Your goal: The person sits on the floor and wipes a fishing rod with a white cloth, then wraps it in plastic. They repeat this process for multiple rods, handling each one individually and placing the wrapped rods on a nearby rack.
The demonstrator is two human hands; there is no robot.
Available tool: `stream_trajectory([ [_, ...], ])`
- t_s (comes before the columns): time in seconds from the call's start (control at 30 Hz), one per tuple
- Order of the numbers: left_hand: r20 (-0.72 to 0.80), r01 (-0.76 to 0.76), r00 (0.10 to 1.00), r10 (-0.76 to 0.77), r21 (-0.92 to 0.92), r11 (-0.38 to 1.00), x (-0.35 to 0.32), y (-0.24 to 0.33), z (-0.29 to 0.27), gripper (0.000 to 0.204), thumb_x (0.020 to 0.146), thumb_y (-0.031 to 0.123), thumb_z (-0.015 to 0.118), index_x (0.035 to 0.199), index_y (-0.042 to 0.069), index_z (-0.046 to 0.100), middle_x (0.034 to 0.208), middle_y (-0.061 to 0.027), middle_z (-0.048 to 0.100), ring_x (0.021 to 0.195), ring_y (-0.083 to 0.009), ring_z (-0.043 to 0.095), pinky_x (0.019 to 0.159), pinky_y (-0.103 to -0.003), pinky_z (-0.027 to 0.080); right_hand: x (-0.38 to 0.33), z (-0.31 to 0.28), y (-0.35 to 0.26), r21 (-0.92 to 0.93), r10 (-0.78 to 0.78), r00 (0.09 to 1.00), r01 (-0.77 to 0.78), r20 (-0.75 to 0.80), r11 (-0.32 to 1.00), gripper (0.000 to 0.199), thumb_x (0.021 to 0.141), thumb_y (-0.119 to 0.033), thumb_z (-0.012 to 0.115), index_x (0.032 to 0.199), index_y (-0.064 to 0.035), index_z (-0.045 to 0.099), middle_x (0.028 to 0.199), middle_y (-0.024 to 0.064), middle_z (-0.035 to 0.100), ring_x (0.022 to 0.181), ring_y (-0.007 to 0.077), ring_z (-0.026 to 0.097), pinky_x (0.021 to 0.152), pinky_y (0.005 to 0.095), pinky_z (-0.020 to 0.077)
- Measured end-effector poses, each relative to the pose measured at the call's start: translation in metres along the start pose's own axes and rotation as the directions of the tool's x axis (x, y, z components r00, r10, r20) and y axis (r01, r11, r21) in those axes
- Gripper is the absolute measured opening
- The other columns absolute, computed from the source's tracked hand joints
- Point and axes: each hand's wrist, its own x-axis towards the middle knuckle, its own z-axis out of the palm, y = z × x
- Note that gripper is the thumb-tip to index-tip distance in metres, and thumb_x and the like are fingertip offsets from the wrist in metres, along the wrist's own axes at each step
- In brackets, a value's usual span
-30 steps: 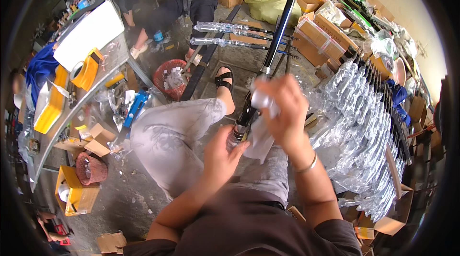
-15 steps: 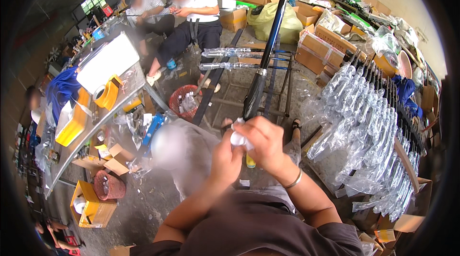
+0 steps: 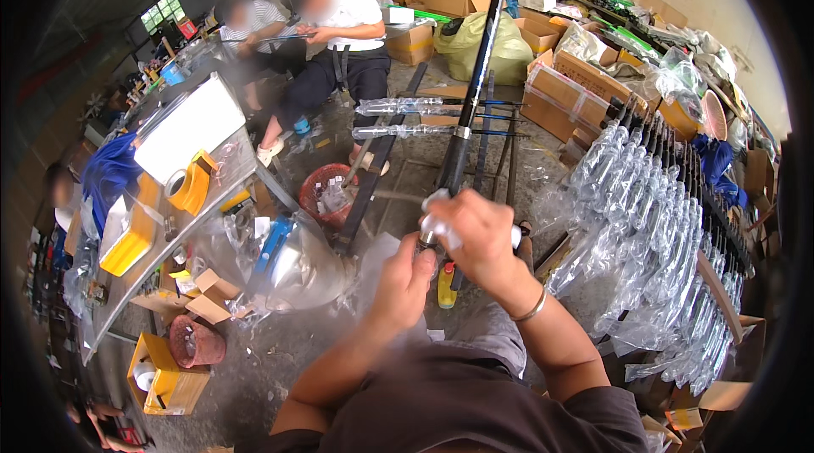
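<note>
A long black fishing rod [image 3: 455, 158] slants away from me toward the top of the view. My left hand [image 3: 405, 282] is closed around its butt end, where a metallic ring shows beside the thumb. Just above it, my right hand [image 3: 476, 228], with a bracelet at the wrist, presses a crumpled white cloth [image 3: 436, 202] against the rod's handle. The fingers of that hand are slightly blurred and partly hide the cloth. Below the hands stands a small yellow bottle [image 3: 446, 290].
Several plastic-wrapped rods lean in a rack [image 3: 644, 199] at the right; two more wrapped handles [image 3: 398, 105] lie ahead. A red basket [image 3: 326, 194] stands left of the rod. A cluttered table [image 3: 182, 233] fills the left. Two people [image 3: 356, 12] sit working beyond it.
My right hand has shifted slightly right, and the white cloth, formerly bunched between both hands, now lies along the handle. My left hand is slightly lower on the butt end.
</note>
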Motion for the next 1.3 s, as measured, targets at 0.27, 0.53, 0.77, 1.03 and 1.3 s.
stream_trajectory([
  [0.27,-0.028,-0.109,0.993,0.116,0.18,0.978,0.034,-0.008,-0.011,0.027,0.095,0.02,0.047,0.114,0.001,0.048,0.063,-0.0079,0.053,0.056,-0.0226,0.052,0.055,-0.035,0.041,0.066,0.003,0.045,-0.26,-0.035,0.998,0.022,-0.046,0.965,0.026,0.065,-0.008,0.073,0.088,-0.0066,0.06,0.069,0.004,0.049,0.053,0.0182,0.055,0.043,0.0311,0.042],
  [0.53,-0.06,-0.025,0.997,0.04,0.237,0.971,0.056,-0.019,-0.02,0.026,0.094,0.019,0.049,0.113,0.001,0.049,0.066,-0.01,0.055,0.058,-0.0249,0.054,0.056,-0.036,0.042,0.04,0.027,0.044,-0.115,0.003,0.996,0.007,0.087,0.993,0.028,0.059,0.0,0.066,0.088,-0.0005,0.062,0.071,0.0078,0.056,0.056,0.0211,0.057,0.045,0.031,0.0459],
  [0.77,0.007,0.058,0.998,-0.057,-0.07,0.996,0.066,-0.015,-0.019,0.024,0.097,0.022,0.046,0.11,0.001,0.049,0.065,-0.001,0.051,0.056,-0.0085,0.047,0.05,-0.026,0.038,0.027,0.035,0.048,-0.026,-0.032,0.99,0.036,0.134,0.999,0.026,0.06,0.002,0.066,0.085,0.0008,0.063,0.068,0.007,0.054,0.054,0.0196,0.057,0.044,0.0307,0.0449],
  [1.03,0.296,0.324,0.938,-0.179,-0.571,0.754,0.063,-0.015,-0.026,0.026,0.098,0.028,0.042,0.105,0.004,0.048,0.067,0.0,0.046,0.045,-0.0044,0.036,0.04,-0.02,0.029,0.05,0.032,0.065,-0.096,0.002,1.0,-0.002,-0.002,0.995,0.029,0.062,0.003,0.072,0.089,-0.0021,0.064,0.08,0.0076,0.065,0.059,0.02,0.06,0.048,0.0284,0.0464],
  [1.3,0.429,0.433,0.89,-0.154,-0.69,0.581,0.066,-0.029,-0.027,0.042,0.095,0.045,0.047,0.102,0.004,0.048,0.063,-0.0003,0.043,0.04,-0.0048,0.032,0.038,-0.021,0.027,0.031,0.025,0.052,0.035,0.005,0.984,-0.011,0.179,0.999,0.035,0.053,0.001,0.07,0.088,-0.0005,0.063,0.074,0.0084,0.062,0.058,0.0209,0.06,0.048,0.0302,0.0472],
])
